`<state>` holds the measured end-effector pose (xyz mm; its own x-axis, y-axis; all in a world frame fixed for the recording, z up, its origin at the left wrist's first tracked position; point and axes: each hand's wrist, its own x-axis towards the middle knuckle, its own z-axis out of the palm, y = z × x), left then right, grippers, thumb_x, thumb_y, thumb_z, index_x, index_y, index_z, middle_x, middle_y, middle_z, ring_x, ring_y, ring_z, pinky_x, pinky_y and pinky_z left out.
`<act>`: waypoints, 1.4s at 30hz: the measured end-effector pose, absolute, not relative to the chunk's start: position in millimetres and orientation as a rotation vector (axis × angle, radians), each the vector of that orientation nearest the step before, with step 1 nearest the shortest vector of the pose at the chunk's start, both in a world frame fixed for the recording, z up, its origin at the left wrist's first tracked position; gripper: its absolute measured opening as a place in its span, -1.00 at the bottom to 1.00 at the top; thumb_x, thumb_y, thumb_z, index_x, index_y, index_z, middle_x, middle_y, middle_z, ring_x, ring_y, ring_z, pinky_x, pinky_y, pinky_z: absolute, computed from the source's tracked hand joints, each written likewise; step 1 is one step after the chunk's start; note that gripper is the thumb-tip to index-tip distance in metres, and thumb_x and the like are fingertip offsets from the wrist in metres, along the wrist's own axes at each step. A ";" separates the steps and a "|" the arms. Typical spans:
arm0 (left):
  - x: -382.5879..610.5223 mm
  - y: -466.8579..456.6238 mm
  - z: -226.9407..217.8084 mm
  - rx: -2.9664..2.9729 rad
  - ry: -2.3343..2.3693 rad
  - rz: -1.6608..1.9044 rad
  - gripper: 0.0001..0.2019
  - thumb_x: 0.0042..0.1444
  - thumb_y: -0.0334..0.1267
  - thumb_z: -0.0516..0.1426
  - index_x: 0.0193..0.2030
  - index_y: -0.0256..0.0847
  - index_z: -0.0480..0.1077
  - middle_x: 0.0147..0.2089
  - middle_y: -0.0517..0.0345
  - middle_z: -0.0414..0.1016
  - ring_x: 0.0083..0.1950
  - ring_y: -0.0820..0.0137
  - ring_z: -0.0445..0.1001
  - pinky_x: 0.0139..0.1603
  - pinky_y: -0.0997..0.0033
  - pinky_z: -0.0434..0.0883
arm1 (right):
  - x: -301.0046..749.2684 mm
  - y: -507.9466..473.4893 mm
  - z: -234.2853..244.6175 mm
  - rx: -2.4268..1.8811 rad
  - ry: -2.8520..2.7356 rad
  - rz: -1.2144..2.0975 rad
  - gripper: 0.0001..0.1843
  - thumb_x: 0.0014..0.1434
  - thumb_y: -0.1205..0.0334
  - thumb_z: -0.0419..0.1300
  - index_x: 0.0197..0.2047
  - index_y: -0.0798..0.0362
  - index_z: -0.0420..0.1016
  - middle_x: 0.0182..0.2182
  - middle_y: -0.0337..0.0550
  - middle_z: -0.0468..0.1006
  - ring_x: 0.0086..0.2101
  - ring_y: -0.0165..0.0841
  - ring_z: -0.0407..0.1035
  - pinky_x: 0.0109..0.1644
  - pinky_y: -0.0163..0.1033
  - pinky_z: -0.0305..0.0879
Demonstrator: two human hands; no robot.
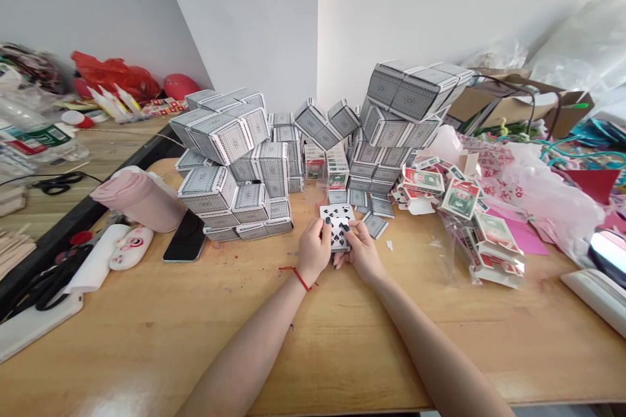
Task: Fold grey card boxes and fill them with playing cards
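Note:
Both my hands hold playing cards [338, 234] face up above the middle of the table. My left hand [314, 244] is closed on their left side, its thumb lying on the front. On the right side my right hand [364, 249] grips them, thumb on top and fingers curled beneath. Black spade pips show, and one card [334, 211] sticks out past the far edge of the others. Just beyond lie several loose cards [375, 225] with grey patterned backs. How many cards I hold cannot be made out.
Stacked boxes covered in grey card backs rise at left [225, 137] and right [405, 94]. Open card boxes [493, 238] lie to the right beside a pink-printed plastic bag [528, 176]. A phone [184, 238] and a pink roll [141, 199] are at left.

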<state>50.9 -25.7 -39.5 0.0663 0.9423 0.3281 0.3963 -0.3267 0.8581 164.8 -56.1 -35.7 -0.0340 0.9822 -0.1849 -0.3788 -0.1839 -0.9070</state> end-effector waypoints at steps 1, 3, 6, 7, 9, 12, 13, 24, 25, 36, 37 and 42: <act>50.7 -26.0 -39.1 1.770 1.319 1.242 -0.72 0.16 -0.26 -0.07 -0.58 -0.21 0.14 -0.52 0.22 0.22 -0.44 0.46 0.21 -0.39 0.49 0.14 | 164.9 -55.9 -35.7 -1.039 -0.805 1.514 -0.71 0.08 0.06 0.07 -0.24 -0.08 0.00 -0.60 -0.48 0.34 -0.75 -0.47 0.32 -0.71 -0.37 0.30; 50.7 -26.6 -37.9 1.753 1.271 1.250 -0.74 0.16 -0.26 -0.07 -0.54 -0.21 0.17 -0.49 0.20 0.24 -0.42 0.45 0.22 -0.37 0.48 0.15 | 165.6 -55.4 -35.8 -1.034 -0.794 1.527 -0.72 0.08 0.07 0.06 -0.24 -0.08 -0.01 -0.62 -0.49 0.34 -0.75 -0.46 0.32 -0.71 -0.35 0.30; 51.2 -27.5 -36.2 1.745 1.192 1.259 -0.80 0.16 -0.28 -0.08 -0.46 -0.21 0.23 -0.41 0.16 0.28 -0.36 0.42 0.25 -0.32 0.46 0.17 | 166.7 -55.3 -35.9 -1.049 -0.815 1.533 -0.73 0.09 0.07 0.03 -0.22 -0.08 -0.01 -0.69 -0.51 0.32 -0.76 -0.42 0.32 -0.73 -0.34 0.29; 51.3 -27.7 -36.1 1.732 1.176 1.256 -0.82 0.15 -0.28 -0.08 -0.43 -0.20 0.24 -0.39 0.15 0.29 -0.35 0.42 0.25 -0.31 0.46 0.18 | 166.9 -55.4 -35.9 -1.054 -0.831 1.533 -0.74 0.09 0.07 0.02 -0.21 -0.08 -0.01 -0.72 -0.51 0.31 -0.77 -0.40 0.32 -0.74 -0.35 0.28; 51.4 -28.1 -36.6 1.686 1.154 1.226 -0.84 0.15 -0.28 -0.09 -0.38 -0.20 0.25 -0.40 0.15 0.29 -0.37 0.41 0.25 -0.33 0.46 0.18 | 167.2 -55.8 -35.8 -1.052 -0.865 1.530 -0.73 0.09 0.07 0.00 -0.18 -0.07 0.00 -0.75 -0.51 0.30 -0.77 -0.38 0.31 -0.76 -0.35 0.25; 51.1 -28.4 -38.6 1.628 1.130 1.155 -0.82 0.17 -0.23 -0.11 -0.36 -0.18 0.24 -0.47 0.20 0.27 -0.45 0.44 0.22 -0.41 0.48 0.15 | 167.4 -55.8 -35.7 -1.048 -0.878 1.513 -0.68 0.08 0.07 0.00 -0.12 -0.08 0.00 -0.74 -0.49 0.33 -0.77 -0.38 0.31 -0.77 -0.36 0.24; 50.9 -28.4 -39.2 1.619 1.121 1.146 -0.82 0.17 -0.22 -0.11 -0.37 -0.18 0.23 -0.49 0.21 0.25 -0.47 0.45 0.20 -0.43 0.49 0.14 | 167.5 -55.7 -35.7 -1.053 -0.871 1.508 -0.67 0.08 0.07 0.00 -0.11 -0.08 0.00 -0.73 -0.48 0.34 -0.77 -0.38 0.31 -0.76 -0.36 0.24; 53.1 -29.7 -36.2 1.612 1.062 1.192 -0.86 0.10 -0.39 -0.09 -0.40 -0.20 0.24 -0.50 0.24 0.25 -0.48 0.48 0.21 -0.46 0.52 0.18 | 167.6 -54.2 -38.6 -1.057 -0.850 1.498 -0.71 0.08 0.06 0.02 -0.19 -0.09 -0.03 -0.71 -0.51 0.32 -0.77 -0.39 0.31 -0.76 -0.35 0.25; 53.7 -30.2 -36.2 1.607 1.062 1.193 -0.85 0.11 -0.40 -0.10 -0.36 -0.20 0.25 -0.48 0.23 0.28 -0.47 0.48 0.23 -0.44 0.52 0.20 | 167.6 -54.3 -38.5 -1.062 -0.852 1.500 -0.71 0.08 0.07 0.01 -0.19 -0.09 -0.03 -0.72 -0.51 0.32 -0.78 -0.39 0.31 -0.77 -0.35 0.24; 53.5 -30.5 -36.2 1.569 1.077 1.212 -0.78 0.12 -0.41 -0.13 -0.21 -0.19 0.29 -0.36 0.17 0.37 -0.35 0.44 0.32 -0.32 0.50 0.29 | 166.9 -53.8 -36.8 -1.068 -0.865 1.501 -0.68 0.06 0.05 0.02 -0.16 -0.10 -0.01 -0.70 -0.50 0.34 -0.76 -0.40 0.32 -0.75 -0.37 0.25; 53.6 -30.7 -35.9 1.575 1.070 1.214 -0.78 0.12 -0.42 -0.13 -0.20 -0.19 0.29 -0.34 0.16 0.37 -0.34 0.44 0.33 -0.31 0.50 0.29 | 167.1 -53.8 -36.9 -1.068 -0.871 1.499 -0.69 0.07 0.04 0.01 -0.17 -0.10 -0.02 -0.71 -0.51 0.33 -0.76 -0.40 0.32 -0.76 -0.38 0.24; 54.8 -32.0 -35.9 1.543 1.046 1.215 -0.78 0.13 -0.41 -0.14 -0.18 -0.19 0.27 -0.30 0.15 0.37 -0.34 0.45 0.33 -0.33 0.51 0.29 | 168.0 -54.4 -36.0 -1.066 -0.901 1.512 -0.72 0.08 0.04 -0.01 -0.19 -0.09 -0.03 -0.75 -0.51 0.32 -0.79 -0.38 0.29 -0.79 -0.38 0.21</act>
<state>54.8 -32.0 -35.9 0.1649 0.9576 0.2361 0.0907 -0.2531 0.9632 168.0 -54.4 -36.0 -0.0738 0.9824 -0.1716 -0.3160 -0.1862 -0.9303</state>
